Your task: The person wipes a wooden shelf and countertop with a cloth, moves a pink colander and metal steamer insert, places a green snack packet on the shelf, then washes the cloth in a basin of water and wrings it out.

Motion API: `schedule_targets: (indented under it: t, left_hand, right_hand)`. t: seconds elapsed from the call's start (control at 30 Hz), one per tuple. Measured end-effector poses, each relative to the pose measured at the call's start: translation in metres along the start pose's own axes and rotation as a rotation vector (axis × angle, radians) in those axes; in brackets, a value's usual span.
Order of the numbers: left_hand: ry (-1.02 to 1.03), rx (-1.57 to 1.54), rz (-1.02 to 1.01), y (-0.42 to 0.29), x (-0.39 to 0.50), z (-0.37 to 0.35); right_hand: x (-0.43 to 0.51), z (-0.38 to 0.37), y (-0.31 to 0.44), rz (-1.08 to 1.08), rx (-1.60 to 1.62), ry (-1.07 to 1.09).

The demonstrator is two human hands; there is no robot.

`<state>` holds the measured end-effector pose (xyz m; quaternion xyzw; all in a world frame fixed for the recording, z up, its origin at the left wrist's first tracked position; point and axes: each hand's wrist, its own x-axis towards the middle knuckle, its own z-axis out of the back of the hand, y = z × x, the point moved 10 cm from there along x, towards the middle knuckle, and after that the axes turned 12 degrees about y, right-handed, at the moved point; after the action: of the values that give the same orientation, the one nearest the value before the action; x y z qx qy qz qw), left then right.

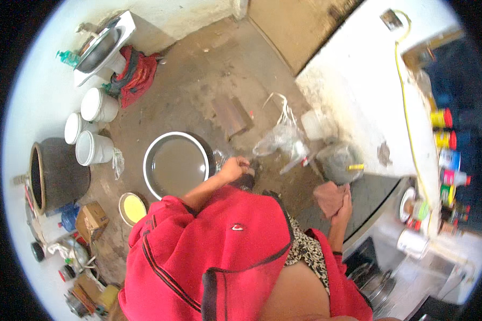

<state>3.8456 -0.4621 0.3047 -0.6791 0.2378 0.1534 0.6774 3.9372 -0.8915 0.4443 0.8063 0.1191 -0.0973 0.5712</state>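
My left hand (233,169) is in front of my red jacket, just right of a large round metal basin (176,166) of murky liquid on the floor. Its fingers are bent; whether they hold anything is unclear. Clear plastic (221,157) lies beside it, and a dark patterned thing shows below. On the right, my right hand (342,204) grips a brownish-pink cloth (328,197) in front of a dark stone slab. Above the cloth is a large translucent container (339,160) with a yellow mark.
A metal block (231,115) and a clear plastic bag (283,142) lie on the floor ahead. White buckets (99,105), a big dark vat (64,176) and a yellow-filled bowl (132,208) stand left. A washbasin (100,50) is at upper left; bottles and jars (446,140) line a shelf at right.
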Motion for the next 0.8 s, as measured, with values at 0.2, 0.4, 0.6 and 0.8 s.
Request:
schedule_targets:
  t: [0.2, 0.4, 0.6, 0.8]
  left_hand:
    - [-0.109, 0.231, -0.053, -0.089, 0.061, 0.062]
    - [-0.174, -0.071, -0.051, -0.136, 0.112, 0.112]
    - [-0.319, -0.223, -0.174, -0.195, 0.184, 0.199]
    - [-0.178, -0.476, -0.168, -0.317, 0.312, 0.266]
  right_hand:
    - [0.142, -0.039, 0.034, -0.033, -0.06, 0.112]
    - [0.301, -0.139, 0.042, -0.044, -0.175, 0.266]
    - [0.429, -0.324, 0.041, -0.136, -0.121, 0.615]
    - [0.547, -0.491, 0.022, -0.26, -0.319, 0.855]
